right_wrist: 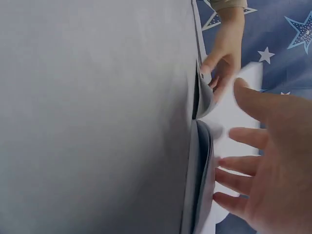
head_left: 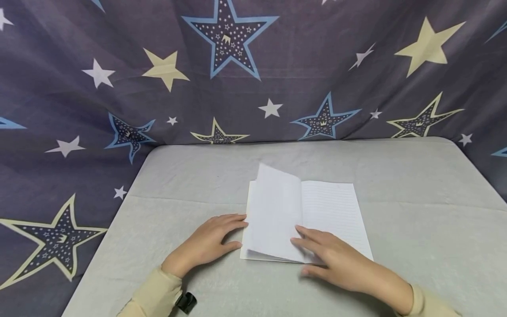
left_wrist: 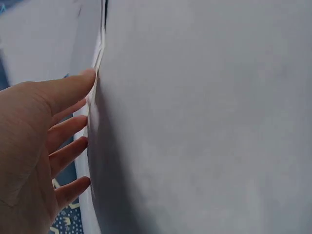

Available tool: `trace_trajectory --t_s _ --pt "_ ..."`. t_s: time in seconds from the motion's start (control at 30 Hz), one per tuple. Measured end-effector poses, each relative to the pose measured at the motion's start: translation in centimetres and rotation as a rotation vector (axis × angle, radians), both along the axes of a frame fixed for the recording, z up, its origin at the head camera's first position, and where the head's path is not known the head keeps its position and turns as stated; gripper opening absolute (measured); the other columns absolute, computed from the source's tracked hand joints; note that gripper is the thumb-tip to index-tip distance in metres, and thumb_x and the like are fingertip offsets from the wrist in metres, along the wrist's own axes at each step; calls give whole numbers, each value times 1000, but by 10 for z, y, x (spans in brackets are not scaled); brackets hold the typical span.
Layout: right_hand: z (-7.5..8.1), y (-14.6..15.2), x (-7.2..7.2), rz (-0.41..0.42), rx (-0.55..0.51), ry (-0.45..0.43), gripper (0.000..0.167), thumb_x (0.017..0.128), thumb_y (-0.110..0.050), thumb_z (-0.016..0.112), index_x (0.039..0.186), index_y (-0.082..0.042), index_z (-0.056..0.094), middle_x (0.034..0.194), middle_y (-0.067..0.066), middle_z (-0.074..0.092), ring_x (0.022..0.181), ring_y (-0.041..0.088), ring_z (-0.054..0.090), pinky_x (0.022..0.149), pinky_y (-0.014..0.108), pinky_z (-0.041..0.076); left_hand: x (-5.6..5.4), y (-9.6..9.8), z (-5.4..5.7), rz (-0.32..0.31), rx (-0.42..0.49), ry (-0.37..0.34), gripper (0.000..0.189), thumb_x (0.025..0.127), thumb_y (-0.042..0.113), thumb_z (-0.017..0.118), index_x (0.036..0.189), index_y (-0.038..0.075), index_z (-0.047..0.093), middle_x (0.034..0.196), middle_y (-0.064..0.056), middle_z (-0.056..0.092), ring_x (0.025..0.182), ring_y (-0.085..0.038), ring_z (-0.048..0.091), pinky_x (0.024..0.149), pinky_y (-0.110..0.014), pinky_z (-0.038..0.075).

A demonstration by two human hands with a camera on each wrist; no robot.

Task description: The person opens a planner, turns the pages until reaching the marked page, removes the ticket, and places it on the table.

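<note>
An open notebook [head_left: 332, 211] lies on the pale table, its right page ruled with lines. Its left leaf [head_left: 277, 207] is raised a little at the outer corners and looks blank. At the notebook's left edge, my left hand [head_left: 211, 237] touches with fingertips and thumb, its fingers fairly straight. My right hand [head_left: 336, 259] is over the lower part, near the fold, with fingers spread and relaxed and the thumb by the bottom edge. The right wrist view shows this right hand [right_wrist: 278, 156] beside the curved page edges, gripping nothing.
The table [head_left: 190, 185] has a light grey cloth cover with rounded far corners. Behind it and along the left side hangs a dark curtain [head_left: 245, 97] printed with stars. A black strap-like item [head_left: 186, 302] is at the left sleeve.
</note>
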State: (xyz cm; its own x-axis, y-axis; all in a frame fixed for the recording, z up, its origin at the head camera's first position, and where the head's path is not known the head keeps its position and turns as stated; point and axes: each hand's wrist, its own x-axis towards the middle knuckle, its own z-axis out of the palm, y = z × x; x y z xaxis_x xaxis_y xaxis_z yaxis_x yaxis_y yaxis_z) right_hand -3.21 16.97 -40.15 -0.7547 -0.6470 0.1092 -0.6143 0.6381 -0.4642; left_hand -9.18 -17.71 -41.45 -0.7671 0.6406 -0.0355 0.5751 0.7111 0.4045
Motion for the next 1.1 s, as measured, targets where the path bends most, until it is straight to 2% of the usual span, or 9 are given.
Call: trace_trajectory --t_s 0.17,0.3,0.4,0.5,0.73,0.9,1.0,1.1 --pt "-3 0 2 36 33 -23 54 92 -44 68 135 -12 61 154 8 41 139 29 40 108 53 37 -2 -3 3 71 20 1 47 96 29 66 140 14 58 147 -2 51 135 -26 46 111 -49 37" --pt "-4 1 3 35 32 -21 50 94 -43 66 134 -13 62 153 6 43 140 28 39 109 53 36 -1 2 5 107 24 -17 51 100 33 60 146 13 51 152 -4 45 138 -28 42 112 -51 34" --pt "-3 1 2 36 26 -26 47 95 -42 64 134 -14 63 152 5 44 140 28 39 109 53 37 1 9 5 87 19 -28 57 100 37 59 149 13 46 158 -3 35 142 -28 35 114 -51 31" --pt "-3 1 1 36 9 -19 45 96 -42 64 133 -15 63 151 4 46 139 28 41 107 54 38 2 17 4 38 8 -25 63 97 41 63 151 15 44 161 0 29 145 -25 31 115 -49 29" --pt "-4 9 1 17 -77 26 36 96 -37 65 129 -23 65 144 -2 53 131 22 50 101 49 45 0 25 0 -29 -31 -7 69 92 44 69 150 16 45 160 1 31 145 -21 30 116 -47 27" --pt "-5 24 0 -35 -114 76 37 92 -31 71 128 -22 66 140 -3 57 128 20 53 103 34 43 -1 22 -1 -39 -35 -15 68 92 43 69 150 16 45 159 -1 33 145 -22 31 116 -47 27" --pt "-8 39 -2 -58 -128 102 41 88 -28 76 128 -21 66 139 -1 58 127 22 53 108 18 32 -1 21 -1 -44 -36 -17 68 92 44 69 150 16 45 159 -1 34 145 -23 31 116 -47 27" --pt "-12 56 -4 -65 -135 116 47 84 -26 80 128 -19 65 139 4 58 126 28 53 109 8 19 -1 20 -1 -48 -38 -21 68 92 44 69 150 16 46 158 -1 34 144 -23 31 116 -48 27"
